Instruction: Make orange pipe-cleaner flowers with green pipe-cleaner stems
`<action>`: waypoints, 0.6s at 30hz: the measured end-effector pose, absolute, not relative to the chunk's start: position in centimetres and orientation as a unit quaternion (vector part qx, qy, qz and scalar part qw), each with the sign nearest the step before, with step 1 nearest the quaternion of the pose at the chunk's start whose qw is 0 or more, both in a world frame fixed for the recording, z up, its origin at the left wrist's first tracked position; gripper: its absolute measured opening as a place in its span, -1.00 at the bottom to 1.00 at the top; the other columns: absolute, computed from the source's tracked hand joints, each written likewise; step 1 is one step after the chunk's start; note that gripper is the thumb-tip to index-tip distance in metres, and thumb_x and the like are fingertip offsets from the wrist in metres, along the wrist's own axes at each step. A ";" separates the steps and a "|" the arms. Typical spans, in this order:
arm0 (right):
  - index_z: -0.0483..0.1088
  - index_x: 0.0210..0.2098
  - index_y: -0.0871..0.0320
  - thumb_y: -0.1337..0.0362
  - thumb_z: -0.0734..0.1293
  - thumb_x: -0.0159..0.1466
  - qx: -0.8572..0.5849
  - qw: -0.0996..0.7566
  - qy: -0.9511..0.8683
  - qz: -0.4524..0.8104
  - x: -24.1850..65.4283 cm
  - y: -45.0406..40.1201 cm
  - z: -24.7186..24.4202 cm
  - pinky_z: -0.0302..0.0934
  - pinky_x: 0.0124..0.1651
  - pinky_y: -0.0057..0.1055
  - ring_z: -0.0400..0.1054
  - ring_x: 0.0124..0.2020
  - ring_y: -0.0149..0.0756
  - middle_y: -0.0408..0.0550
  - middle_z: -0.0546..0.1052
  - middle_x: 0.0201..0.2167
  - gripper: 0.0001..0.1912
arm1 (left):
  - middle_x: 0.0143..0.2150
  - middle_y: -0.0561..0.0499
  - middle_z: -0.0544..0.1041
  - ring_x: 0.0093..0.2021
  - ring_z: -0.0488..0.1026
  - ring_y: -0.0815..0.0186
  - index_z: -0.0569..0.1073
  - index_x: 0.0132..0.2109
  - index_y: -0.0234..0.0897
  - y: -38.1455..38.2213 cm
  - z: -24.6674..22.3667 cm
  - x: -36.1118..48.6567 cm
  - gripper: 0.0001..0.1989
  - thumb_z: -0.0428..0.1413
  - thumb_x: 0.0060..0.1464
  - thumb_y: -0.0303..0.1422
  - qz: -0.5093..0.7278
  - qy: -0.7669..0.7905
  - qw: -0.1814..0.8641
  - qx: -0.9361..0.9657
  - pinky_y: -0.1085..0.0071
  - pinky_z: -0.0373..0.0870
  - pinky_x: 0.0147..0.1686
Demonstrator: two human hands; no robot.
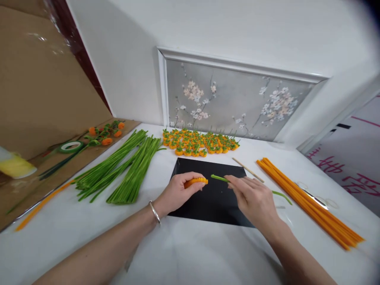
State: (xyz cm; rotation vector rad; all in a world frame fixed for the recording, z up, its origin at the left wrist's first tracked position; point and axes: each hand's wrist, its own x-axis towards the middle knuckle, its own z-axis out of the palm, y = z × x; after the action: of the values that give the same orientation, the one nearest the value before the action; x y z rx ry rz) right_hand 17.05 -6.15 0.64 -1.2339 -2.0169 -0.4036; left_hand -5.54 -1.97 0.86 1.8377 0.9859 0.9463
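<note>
Between the thumb and fingers of my left hand (179, 188) is a small ribbed orange pumpkin (197, 181), partly covered by the fingers. My right hand (252, 194) pinches a green pipe cleaner (219, 178). Its near tip points at the pumpkin with a small gap between them, and its other end curves out behind the hand. Both hands are above a black mat (213, 206) on the white table. Behind the mat stand rows of finished-looking orange pumpkins with green tops (196, 142).
Green pipe cleaners (130, 170) lie in piles at left, orange pipe cleaners (308, 202) at right beside scissors (316, 200). A thin stick (247, 169) rests by the mat's far corner. Green tape (71, 147) and an orange-fruited sprig (107, 132) lie on cardboard at far left.
</note>
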 end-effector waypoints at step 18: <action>0.43 -0.26 0.14 0.35 0.20 0.34 -0.470 0.372 -0.793 -0.110 16.4 -6.5 0.5 0.11 -0.36 -0.43 0.32 -0.54 -0.40 -0.14 0.50 -0.53 -0.83 | -0.26 -0.02 0.60 -0.26 0.52 0.31 0.54 -0.11 -0.30 -2.1 0.6 -5.5 -0.73 0.13 0.09 -0.26 0.376 0.399 0.442 0.710 0.44 0.45 -0.20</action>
State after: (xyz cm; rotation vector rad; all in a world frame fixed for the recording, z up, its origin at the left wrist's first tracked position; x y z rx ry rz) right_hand 16.40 -6.47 0.47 -1.2036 -2.0317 -0.2817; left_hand -5.53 -2.12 0.61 1.7629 0.9894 0.9331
